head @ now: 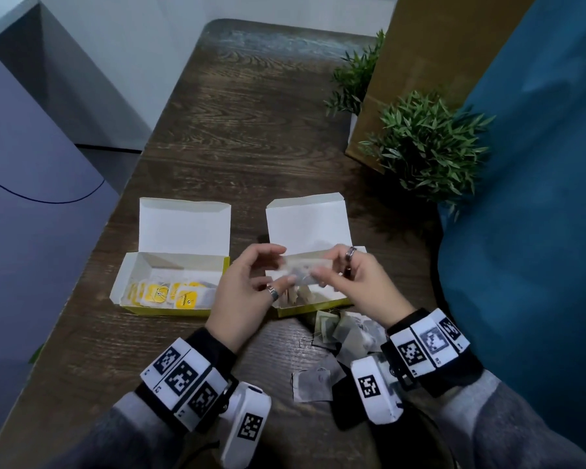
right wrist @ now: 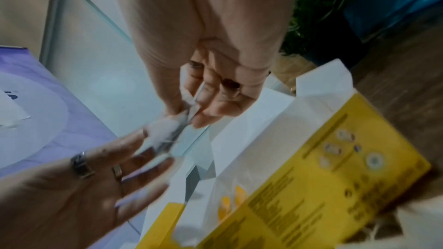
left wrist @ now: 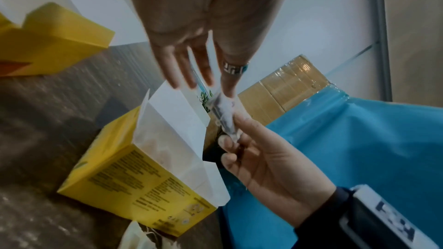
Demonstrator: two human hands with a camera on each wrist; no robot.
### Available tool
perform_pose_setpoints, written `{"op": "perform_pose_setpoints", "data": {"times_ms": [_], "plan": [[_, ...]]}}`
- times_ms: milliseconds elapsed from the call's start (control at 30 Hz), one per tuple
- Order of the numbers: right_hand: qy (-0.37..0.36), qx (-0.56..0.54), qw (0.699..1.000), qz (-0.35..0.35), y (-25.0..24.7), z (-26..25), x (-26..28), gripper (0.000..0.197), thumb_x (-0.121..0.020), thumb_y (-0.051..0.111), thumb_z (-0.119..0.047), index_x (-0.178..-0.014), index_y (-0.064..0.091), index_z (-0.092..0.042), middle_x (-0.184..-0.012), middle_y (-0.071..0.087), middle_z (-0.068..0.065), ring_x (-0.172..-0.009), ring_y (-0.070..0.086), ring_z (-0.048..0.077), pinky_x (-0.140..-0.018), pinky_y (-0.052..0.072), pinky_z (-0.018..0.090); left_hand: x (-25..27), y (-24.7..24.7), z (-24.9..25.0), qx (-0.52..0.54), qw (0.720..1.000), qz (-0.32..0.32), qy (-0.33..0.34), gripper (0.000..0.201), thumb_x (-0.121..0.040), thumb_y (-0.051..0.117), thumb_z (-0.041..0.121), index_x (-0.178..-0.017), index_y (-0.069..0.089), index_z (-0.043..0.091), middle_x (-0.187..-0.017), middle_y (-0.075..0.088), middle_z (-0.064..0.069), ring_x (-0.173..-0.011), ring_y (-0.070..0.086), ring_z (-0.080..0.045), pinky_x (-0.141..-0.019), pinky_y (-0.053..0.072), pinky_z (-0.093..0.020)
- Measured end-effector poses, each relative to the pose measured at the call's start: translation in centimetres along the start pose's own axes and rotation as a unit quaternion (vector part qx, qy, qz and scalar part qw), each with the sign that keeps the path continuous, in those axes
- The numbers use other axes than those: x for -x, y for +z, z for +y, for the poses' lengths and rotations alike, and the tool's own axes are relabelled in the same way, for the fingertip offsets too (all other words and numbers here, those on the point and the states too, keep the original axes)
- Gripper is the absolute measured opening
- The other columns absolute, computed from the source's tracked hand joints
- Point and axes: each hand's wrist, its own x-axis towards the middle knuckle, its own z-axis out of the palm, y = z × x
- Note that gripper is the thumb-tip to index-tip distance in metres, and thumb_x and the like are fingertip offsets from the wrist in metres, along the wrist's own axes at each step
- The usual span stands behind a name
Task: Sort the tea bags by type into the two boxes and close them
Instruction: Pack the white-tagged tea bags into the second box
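Blurred hands (head: 247,286) (head: 356,282) pinch one tea bag (head: 301,275), hiding box (head: 313,308) contents.

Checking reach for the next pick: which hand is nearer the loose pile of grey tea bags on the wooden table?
Right. The right hand is just beyond the pile of tea bags; the left hand is farther left, between the boxes.

A: home or office, you think?

B: looks like a room at home tbh. Dark wood-grain table (head: 251,130) pushed up to a plain white wall (head: 142,28), two little potted plants (head: 427,147), a taped cardboard box (head: 430,62), and something under blue fabric (head: 538,198). Can't be totally sure though.
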Motion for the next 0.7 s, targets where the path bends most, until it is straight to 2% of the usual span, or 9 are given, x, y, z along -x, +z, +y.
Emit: {"op": "perform_pose_setpoints", "data": {"times_ms": [100,167,233,300,367,433,533,633,700], "plan": [[0.016,0.158,0.981,0.108,-1.5,0.4,-0.6,0.016,-0.084,0.066,-0.021,-0.072,0.056,-0.018,-0.059,0.052,-0.010,-0.053,0.045,0.000,-0.054,0.036,0.011,-0.3,0.0,-1.5,-0.177,0.984,-0.004,-0.015,0.052,-0.079,0.071,0.019,-0.126,0.048,0.024,-0.128,0.044,-0.002,-0.114,0.047,-0.012,-0.100,0.043,-0.031],[0.029,0.263,0.956,0.124,-1.7,0.9,-1.0,0.019,-0.085,0.062,-0.020,-0.069,0.052,-0.020,-0.062,0.054,-0.008,-0.055,0.047,0.003,-0.054,0.037,0.013,-0.1,0.2,-2.2,-0.235,0.971,-0.037,-0.037,0.061,-0.082,0.067,0.020,-0.136,0.039,0.020,-0.137,0.035,-0.003,-0.121,0.042,-0.015,-0.107,0.036,-0.032],[0.037,0.348,0.932,0.092,-1.0,1.6,-1.5,0.020,-0.086,0.057,-0.020,-0.068,0.049,-0.020,-0.069,0.058,-0.002,-0.063,0.053,0.012,-0.060,0.042,0.023,0.1,0.5,-2.6,-0.256,0.964,-0.059,-0.048,0.060,-0.086,0.062,0.017,-0.140,0.034,0.019,-0.142,0.032,-0.001,-0.113,0.049,-0.020,-0.102,0.040,-0.030],[0.064,0.404,0.911,0.048,0.3,2.4,-2.1,0.010,-0.089,0.052,-0.018,-0.079,0.053,-0.015,-0.078,0.061,0.001,-0.074,0.059,0.020,-0.064,0.044,0.029,0.1,0.7,-3.0,-0.272,0.959,-0.068,-0.052,0.058,-0.088,0.057,0.009,-0.140,0.033,0.018,-0.144,0.031,0.000,-0.085,0.055,-0.015,-0.082,0.040,-0.015],[0.090,0.436,0.895,0.016,1.5,3.0,-2.5,0.010,-0.090,0.047,-0.015,-0.090,0.056,-0.011,-0.090,0.063,0.006,-0.081,0.060,0.025,-0.062,0.041,0.029,0.1,0.8,-3.4,-0.274,0.957,-0.071,-0.057,0.058,-0.088,0.054,0.001,-0.140,0.034,0.017,-0.143,0.034,-0.001,-0.062,0.049,-0.007,-0.066,0.035,-0.005],[0.107,0.452,0.885,-0.020,2.3,3.1,-2.9,0.014,-0.092,0.045,-0.017,-0.096,0.056,-0.009,-0.099,0.063,0.010,-0.088,0.060,0.027,-0.064,0.040,0.029,0.0,0.7,-3.6,-0.274,0.957,-0.073,-0.055,0.058,-0.087,0.054,-0.002,-0.139,0.035,0.016,-0.141,0.038,-0.003,-0.058,0.047,-0.003,-0.066,0.033,-0.006],[0.124,0.432,0.892,-0.048,2.7,3.0,-2.8,0.024,-0.094,0.046,-0.031,-0.100,0.060,-0.013,-0.095,0.066,0.008,-0.087,0.062,0.025,-0.070,0.048,0.031,-0.1,0.7,-3.9,-0.266,0.960,-0.067,-0.050,0.060,-0.085,0.055,-0.003,-0.139,0.038,0.017,-0.135,0.043,-0.004,-0.059,0.048,-0.005,-0.066,0.033,-0.010],[0.131,0.393,0.909,-0.043,2.3,3.4,-2.4,0.040,-0.095,0.040,-0.046,-0.080,0.061,-0.016,-0.080,0.065,0.003,-0.080,0.062,0.023,-0.074,0.051,0.035,-0.3,0.6,-3.9,-0.249,0.965,-0.062,-0.050,0.059,-0.084,0.056,-0.004,-0.137,0.040,0.018,-0.130,0.046,-0.003,-0.060,0.049,-0.009,-0.067,0.037,-0.012],[0.131,0.359,0.923,-0.036,1.7,3.7,-2.1,0.048,-0.096,0.034,-0.049,-0.077,0.061,-0.013,-0.081,0.066,0.006,-0.081,0.063,0.024,-0.078,0.050,0.038,-0.2,0.6,-3.7,-0.240,0.968,-0.054,-0.042,0.057,-0.085,0.058,-0.001,-0.135,0.041,0.018,-0.129,0.044,-0.003,-0.061,0.050,-0.007,-0.066,0.038,-0.008]]}}
